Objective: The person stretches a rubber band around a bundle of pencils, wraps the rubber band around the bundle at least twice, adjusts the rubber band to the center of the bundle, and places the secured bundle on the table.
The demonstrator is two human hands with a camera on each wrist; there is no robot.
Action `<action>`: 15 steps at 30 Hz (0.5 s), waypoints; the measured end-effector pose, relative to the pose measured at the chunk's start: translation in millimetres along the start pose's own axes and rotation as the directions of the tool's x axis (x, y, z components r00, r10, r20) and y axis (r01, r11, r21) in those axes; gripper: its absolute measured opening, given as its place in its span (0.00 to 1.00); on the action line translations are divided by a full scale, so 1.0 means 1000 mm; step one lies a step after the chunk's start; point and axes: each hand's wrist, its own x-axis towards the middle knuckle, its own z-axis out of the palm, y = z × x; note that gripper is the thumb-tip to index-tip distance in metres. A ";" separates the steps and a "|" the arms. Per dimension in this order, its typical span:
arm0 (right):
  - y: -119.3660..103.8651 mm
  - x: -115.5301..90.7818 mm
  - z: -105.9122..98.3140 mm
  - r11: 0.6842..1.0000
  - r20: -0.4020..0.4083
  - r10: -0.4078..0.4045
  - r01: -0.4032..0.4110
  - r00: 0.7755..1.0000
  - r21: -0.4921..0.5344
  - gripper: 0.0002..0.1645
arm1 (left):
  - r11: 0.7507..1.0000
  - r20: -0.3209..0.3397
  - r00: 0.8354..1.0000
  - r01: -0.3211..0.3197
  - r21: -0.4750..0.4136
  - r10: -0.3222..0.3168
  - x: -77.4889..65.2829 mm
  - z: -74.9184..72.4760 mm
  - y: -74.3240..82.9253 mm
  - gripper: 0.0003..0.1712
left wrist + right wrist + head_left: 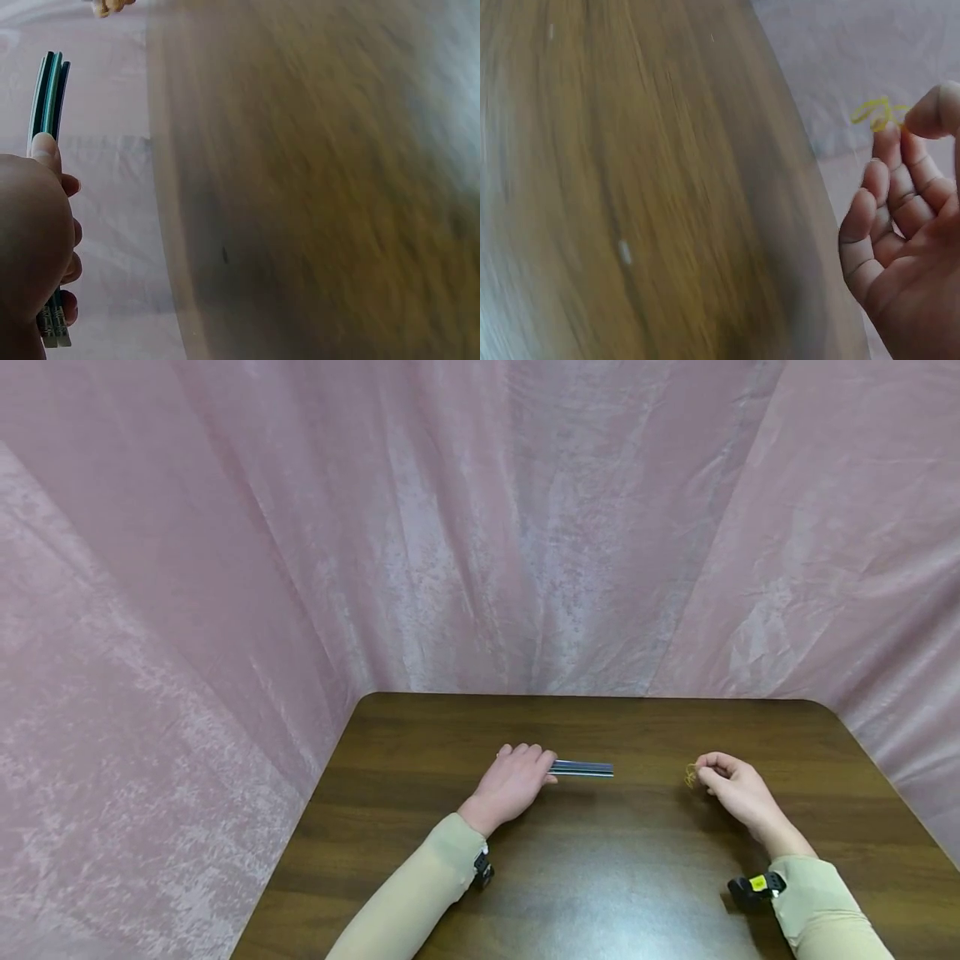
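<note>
My left hand (513, 783) grips a small bundle of pencils (583, 768) above the table, left of the middle. Their green, dark and blue shafts point right in the head view. In the left wrist view the thumb lies along the pencils (49, 97), the fingers curl round them, and printed ends stick out below. Off to the right, my right hand (742, 789) pinches a thin yellow rubber band (881, 112) between thumb and fingertips. The band hangs in loose, twisted loops; whether it is one or several I cannot tell. A gap separates the two hands.
Under both hands lies a brown wood-grain table (600, 727) with rounded far corners. Pink velvet curtains (480, 527) hang behind it and along its sides. Small black devices are strapped at the left wrist (482, 868) and the right wrist (757, 887).
</note>
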 end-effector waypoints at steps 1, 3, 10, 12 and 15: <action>-0.002 0.000 0.003 1.000 -0.008 -0.009 0.009 1.000 0.023 0.12 | 1.000 -0.002 1.000 -0.003 0.002 0.003 0.001 0.000 0.001 0.16; -0.005 0.000 0.009 0.997 -0.018 -0.028 0.029 0.999 0.071 0.08 | 1.000 -0.002 1.000 -0.005 0.006 0.005 0.003 -0.001 0.004 0.16; -0.017 0.001 0.024 0.975 -0.046 -0.068 0.076 0.997 0.209 0.03 | 0.999 -0.029 0.999 -0.011 0.042 0.012 0.007 -0.003 0.012 0.18; -0.019 0.002 0.028 0.970 -0.046 -0.072 0.080 0.996 0.231 0.04 | 0.999 -0.040 0.999 -0.016 0.050 0.018 0.008 -0.004 0.014 0.18; -0.021 0.002 0.033 0.968 -0.025 -0.068 0.072 0.997 0.241 0.03 | 0.998 -0.046 0.999 -0.019 0.054 0.021 0.009 -0.004 0.017 0.18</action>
